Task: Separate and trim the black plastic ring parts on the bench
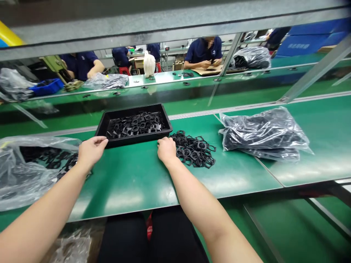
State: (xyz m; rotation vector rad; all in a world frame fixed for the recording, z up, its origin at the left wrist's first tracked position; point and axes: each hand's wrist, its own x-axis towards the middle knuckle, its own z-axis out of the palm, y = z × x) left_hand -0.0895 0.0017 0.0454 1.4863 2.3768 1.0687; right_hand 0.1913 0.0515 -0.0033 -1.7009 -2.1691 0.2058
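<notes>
A black tray (134, 139) filled with small black ring-shaped parts rests on the green table. By its front left corner is my left hand (92, 149), fingers pinched together; whatever they hold, if anything, is too small to make out. My right hand (166, 149) is at the tray's front right corner, fingers curled, their tips partly hidden. Beside it on the right lies a loose pile of black ring-shaped parts (196, 151). More black parts (55, 157) spill from an open clear plastic bag (24, 182) at the left.
Clear bags of black parts (263, 131) lie on the green table (131, 182) at the right. Behind a metal frame runs a conveyor (164, 93) with scattered parts. Across it, people in dark blue shirts (204, 53) sit near a blue bin (48, 87).
</notes>
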